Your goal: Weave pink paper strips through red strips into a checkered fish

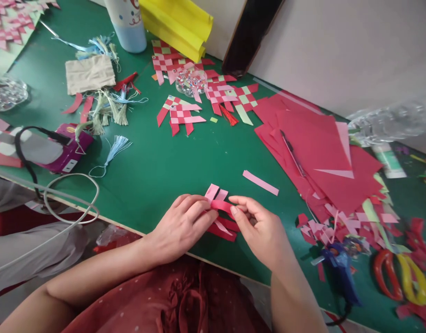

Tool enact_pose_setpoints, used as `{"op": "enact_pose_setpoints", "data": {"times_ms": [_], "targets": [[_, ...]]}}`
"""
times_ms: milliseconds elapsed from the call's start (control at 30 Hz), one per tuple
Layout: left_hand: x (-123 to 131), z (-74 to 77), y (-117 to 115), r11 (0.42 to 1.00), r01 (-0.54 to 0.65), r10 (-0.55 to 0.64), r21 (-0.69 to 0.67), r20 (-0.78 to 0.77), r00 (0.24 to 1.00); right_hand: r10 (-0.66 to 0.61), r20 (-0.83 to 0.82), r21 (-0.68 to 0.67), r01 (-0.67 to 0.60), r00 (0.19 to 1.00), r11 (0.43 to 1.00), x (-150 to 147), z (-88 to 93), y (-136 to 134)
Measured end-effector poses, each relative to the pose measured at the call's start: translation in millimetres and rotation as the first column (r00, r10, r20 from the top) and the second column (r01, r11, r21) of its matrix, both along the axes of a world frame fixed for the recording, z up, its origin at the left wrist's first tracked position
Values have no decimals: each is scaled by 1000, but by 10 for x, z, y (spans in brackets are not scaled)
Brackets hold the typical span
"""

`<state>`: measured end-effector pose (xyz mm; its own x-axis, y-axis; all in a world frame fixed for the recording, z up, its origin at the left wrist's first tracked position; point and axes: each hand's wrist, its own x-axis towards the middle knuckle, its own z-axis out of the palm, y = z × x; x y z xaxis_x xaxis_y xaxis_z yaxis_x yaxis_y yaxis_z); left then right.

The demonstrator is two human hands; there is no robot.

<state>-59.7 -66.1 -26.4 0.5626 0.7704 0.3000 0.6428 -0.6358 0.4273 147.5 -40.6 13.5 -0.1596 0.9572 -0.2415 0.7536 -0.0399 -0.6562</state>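
Red and pink paper strips lie crossed over each other near the table's front edge, partly covered by my fingers. My left hand presses on the left side of these strips with its fingers together. From the other side, my right hand pinches the end of a red strip between thumb and forefinger, and the strip bows up a little. Light pink strip ends stick out beyond my left fingertips. A loose pink paper strip rests on the green table just past my right hand.
Woven paper fish and a dish of beads lie at the back. Red paper sheets with a pen are at right, near paper scraps, a blue glue gun and scissors. Tassels and a purple power strip lie left.
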Motion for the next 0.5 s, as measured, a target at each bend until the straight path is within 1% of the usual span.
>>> {"op": "enact_pose_setpoints", "data": {"times_ms": [33,67,100,200,267,333,400,500], "targets": [[-1,-3,-3,1000,-4,3,-12,-6,1000,6,-31,-43,-7,999,999,3,7,13],[-3,-7,-6,1000,-3,2,-24,-12,1000,10,-28,-60,-12,1000,998,10,5,25],[-6,-11,-9,999,0,-1,-35,-16,1000,13,12,-36,-13,1000,999,22,-6,35],[-15,-21,-10,998,4,-5,-61,-19,1000,25,219,164,-62,975,985,62,-74,57],[-13,-21,-7,997,-2,1,-72,-16,1000,61,276,273,-139,959,952,73,-115,61],[-5,-14,-3,997,-7,6,-75,-12,1000,136,265,329,-222,955,918,59,-134,56],[6,0,2,998,-23,23,-64,4,1000,214,242,348,-291,946,891,31,-133,46],[14,28,10,998,-32,34,-58,46,998,286,197,317,-337,938,887,0,-125,28]]}}
